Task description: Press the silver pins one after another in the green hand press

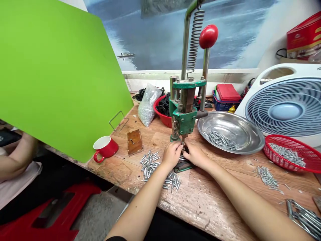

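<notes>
A green hand press (185, 122) with a red ball-topped lever (208, 36) stands on the wooden bench. Both hands meet at its base, right under the ram. My left hand (172, 154) is closed, thumb and fingers pinched at the die. Facing it, my right hand (195, 154) is closed too, its fingertips at the same spot. Whatever small piece they pinch is hidden by the fingers. Beside and under my left forearm lies a loose pile of metal eye bolts (150, 164). Right of the press, a steel bowl (247, 142) holds thin metal pins or screws (220, 140).
A red mug (106, 147) and a brown wooden block (134, 142) sit left. Behind are a bag of small parts (147, 112) and a red basin (164, 119). To the right are a red basket (309, 150), metal rods (303, 217) and a fan (286, 107). A green board (55, 73) borders the left; another person sits beyond.
</notes>
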A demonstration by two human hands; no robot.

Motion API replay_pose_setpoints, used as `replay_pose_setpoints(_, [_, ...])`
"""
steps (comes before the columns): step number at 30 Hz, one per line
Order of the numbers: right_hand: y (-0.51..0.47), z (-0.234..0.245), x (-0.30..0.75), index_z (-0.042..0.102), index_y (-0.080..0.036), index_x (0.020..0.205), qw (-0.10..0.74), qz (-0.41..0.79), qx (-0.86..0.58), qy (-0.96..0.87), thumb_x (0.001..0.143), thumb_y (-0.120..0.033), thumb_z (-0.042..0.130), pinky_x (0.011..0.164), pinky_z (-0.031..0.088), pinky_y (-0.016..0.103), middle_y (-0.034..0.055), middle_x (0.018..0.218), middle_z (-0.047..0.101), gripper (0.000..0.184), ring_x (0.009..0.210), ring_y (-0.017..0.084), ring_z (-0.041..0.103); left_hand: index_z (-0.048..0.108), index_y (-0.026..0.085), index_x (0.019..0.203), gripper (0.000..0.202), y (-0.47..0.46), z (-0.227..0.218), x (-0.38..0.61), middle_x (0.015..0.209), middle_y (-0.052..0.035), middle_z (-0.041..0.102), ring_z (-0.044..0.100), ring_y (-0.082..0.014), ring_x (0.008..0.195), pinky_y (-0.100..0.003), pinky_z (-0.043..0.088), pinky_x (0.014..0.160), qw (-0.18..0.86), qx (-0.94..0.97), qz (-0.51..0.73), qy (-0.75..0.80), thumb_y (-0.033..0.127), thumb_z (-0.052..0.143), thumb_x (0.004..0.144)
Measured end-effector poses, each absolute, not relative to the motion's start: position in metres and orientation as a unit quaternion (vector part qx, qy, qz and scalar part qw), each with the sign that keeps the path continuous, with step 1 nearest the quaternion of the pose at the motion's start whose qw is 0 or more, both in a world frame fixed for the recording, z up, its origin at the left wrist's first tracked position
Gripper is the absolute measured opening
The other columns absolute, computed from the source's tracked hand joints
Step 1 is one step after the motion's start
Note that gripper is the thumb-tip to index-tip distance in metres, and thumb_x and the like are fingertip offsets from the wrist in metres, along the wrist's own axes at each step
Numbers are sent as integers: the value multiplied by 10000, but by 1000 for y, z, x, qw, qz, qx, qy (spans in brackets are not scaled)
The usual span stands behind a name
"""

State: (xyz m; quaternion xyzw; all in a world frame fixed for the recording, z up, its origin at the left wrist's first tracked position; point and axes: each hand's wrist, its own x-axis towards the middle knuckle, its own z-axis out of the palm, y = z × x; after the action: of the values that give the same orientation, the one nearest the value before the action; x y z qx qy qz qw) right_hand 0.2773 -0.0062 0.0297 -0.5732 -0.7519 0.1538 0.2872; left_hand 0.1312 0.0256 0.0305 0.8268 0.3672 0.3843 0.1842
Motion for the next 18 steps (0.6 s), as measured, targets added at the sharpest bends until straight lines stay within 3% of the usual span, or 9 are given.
replay_pose_setpoints(6, [-16, 33, 283, 377, -137, 1271, 288, 149, -563, -760, 777, -191, 495, 889, 416, 335, 104, 1157, 506, 510, 1034, 205, 507, 622, 179, 948, 250, 29, 29, 131, 958, -57, 650, 575, -171, 922, -317, 447, 846, 191, 833, 383, 351, 256, 391, 890])
replay_pose_setpoints(9, [-29, 56, 299, 418, -161, 1252, 361, 96, -565, -736, 809, -250, 494, 947, 388, 354, 95, 1189, 485, 459, 1083, 197, 478, 621, 178, 956, 259, 27, 26, 132, 970, -61, 652, 584, -170, 925, -310, 457, 840, 203, 825, 387, 360, 266, 386, 892])
replay_pose_setpoints(14, [-21, 154, 329, 480, -138, 1131, 628, -66, -514, -581, 856, -289, 471, 877, 435, 304, 85, 1053, 533, 313, 964, 136, 524, 621, 181, 979, 268, 24, 21, 134, 995, -65, 655, 591, -175, 929, -322, 466, 843, 193, 812, 395, 384, 277, 387, 892])
replay_pose_setpoints(16, [0, 210, 332, 415, -112, 1188, 678, -48, -460, -572, 877, -290, 434, 888, 416, 271, 100, 1145, 481, 358, 1034, 120, 496, 617, 179, 989, 268, 23, 19, 134, 1005, -67, 653, 589, -179, 940, -330, 467, 845, 185, 811, 394, 392, 281, 388, 892])
replay_pose_setpoints(18, [23, 266, 328, 241, -118, 1317, 667, 53, -426, -609, 904, -340, 327, 842, 411, 235, 122, 1284, 355, 477, 1077, 113, 473, 615, 179, 990, 264, 23, 19, 134, 1004, -68, 653, 590, -182, 943, -332, 471, 838, 176, 812, 390, 398, 283, 394, 889])
